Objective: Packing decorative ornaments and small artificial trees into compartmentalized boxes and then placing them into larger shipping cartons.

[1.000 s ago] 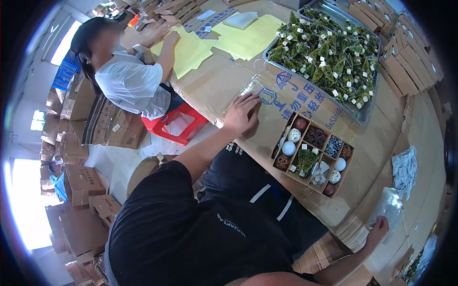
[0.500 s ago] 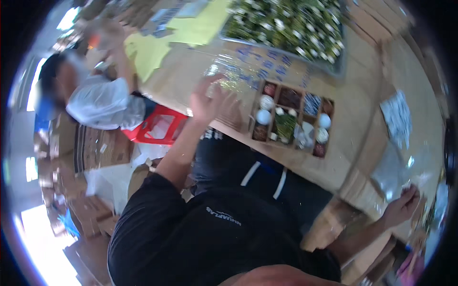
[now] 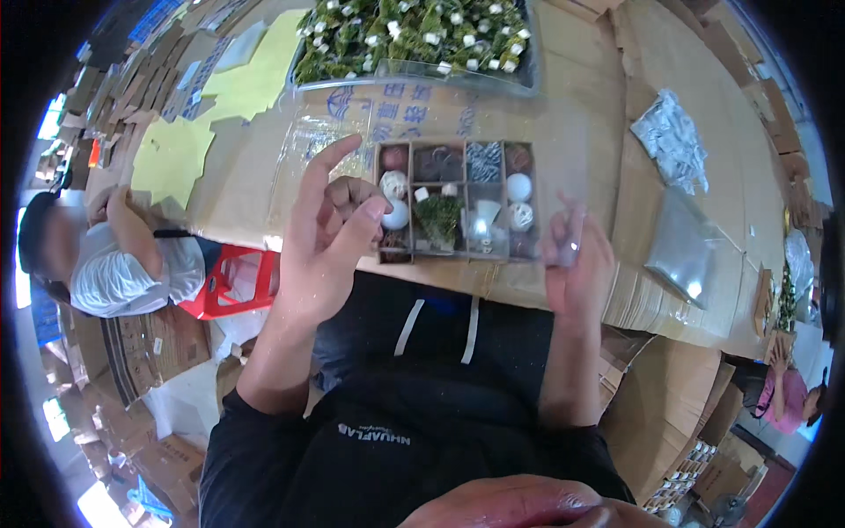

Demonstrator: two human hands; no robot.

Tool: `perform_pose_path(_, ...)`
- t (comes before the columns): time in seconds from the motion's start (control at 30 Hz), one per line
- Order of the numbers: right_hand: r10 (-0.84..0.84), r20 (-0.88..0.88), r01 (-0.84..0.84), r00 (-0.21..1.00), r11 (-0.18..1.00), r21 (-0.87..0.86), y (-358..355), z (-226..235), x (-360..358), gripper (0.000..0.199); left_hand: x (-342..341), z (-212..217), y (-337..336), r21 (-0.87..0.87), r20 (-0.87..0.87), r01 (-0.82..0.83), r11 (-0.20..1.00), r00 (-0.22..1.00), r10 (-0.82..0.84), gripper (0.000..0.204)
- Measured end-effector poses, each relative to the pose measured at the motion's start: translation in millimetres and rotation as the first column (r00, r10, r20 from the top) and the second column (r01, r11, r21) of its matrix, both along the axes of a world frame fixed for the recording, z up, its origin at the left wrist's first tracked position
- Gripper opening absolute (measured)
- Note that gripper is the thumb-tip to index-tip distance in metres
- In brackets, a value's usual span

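Observation:
A brown cardboard box with compartments (image 3: 449,143) lies on the table in front of me. It holds white balls, reddish-brown balls, dark brown pieces, grey-blue strands and a clump of green moss (image 3: 437,220) with white cubes. My right hand (image 3: 576,260) is closed on a clear plastic sheet (image 3: 563,163), which extends over the box's right side; its full outline is hard to see. Beside the box's left edge, my left hand (image 3: 326,220) is raised with its index finger stretched out and thumb apart, holding nothing. Its thumb tip overlaps a white ball in view; contact cannot be told.
A clear tub (image 3: 528,75) full of moss clumps with white cubes stands behind the box. Yellow paper (image 3: 172,158) lies left. A crumpled silvery bag (image 3: 671,141) and a clear plastic bag (image 3: 687,260) lie right. A person sits by a red stool (image 3: 233,280).
My right hand has come from the far right to the box's right side, bringing the clear sheet. My left hand now stands beside the box's left edge. The head view has shifted.

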State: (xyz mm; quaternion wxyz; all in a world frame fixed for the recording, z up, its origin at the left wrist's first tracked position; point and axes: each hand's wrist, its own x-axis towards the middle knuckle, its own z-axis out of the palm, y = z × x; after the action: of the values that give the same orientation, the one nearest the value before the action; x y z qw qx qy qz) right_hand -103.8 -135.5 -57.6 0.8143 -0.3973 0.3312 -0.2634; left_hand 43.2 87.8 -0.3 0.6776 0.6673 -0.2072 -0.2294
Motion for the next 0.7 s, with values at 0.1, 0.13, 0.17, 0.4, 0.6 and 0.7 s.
perform_pose_path(0.1,0.090,-0.013,-0.091,0.996,0.988,-0.125,-1,9,4,0.043,-8,-7,14,0.177,-0.001,-0.021,0.984,1.000,0.022,0.059)
perform_pose_path(0.13,0.182,-0.083,-0.195,0.980,0.958,-0.209,-2,16,6,0.043,-13,-12,16,0.237,0.034,-0.051,0.970,0.998,0.044,0.060)
perform_pose_path(0.17,0.190,-0.096,-0.206,0.977,0.960,-0.192,-2,15,10,0.043,-16,-18,20,0.252,0.017,-0.054,0.966,0.999,0.051,0.060)
perform_pose_path(0.4,0.396,-0.218,-0.452,0.892,0.787,-0.419,23,13,28,0.054,-17,-70,38,0.365,-0.046,-0.098,0.926,0.991,0.122,0.047)
perform_pose_path(0.6,0.130,-0.408,-0.385,0.904,0.665,-0.641,6,22,34,0.057,1,-66,14,0.581,0.242,-0.132,0.803,0.970,-0.015,0.050)
perform_pose_path(0.7,0.070,-0.500,-0.441,0.863,0.587,-0.679,-6,27,34,0.059,6,-51,1,0.642,0.309,-0.164,0.749,0.949,-0.057,0.050)
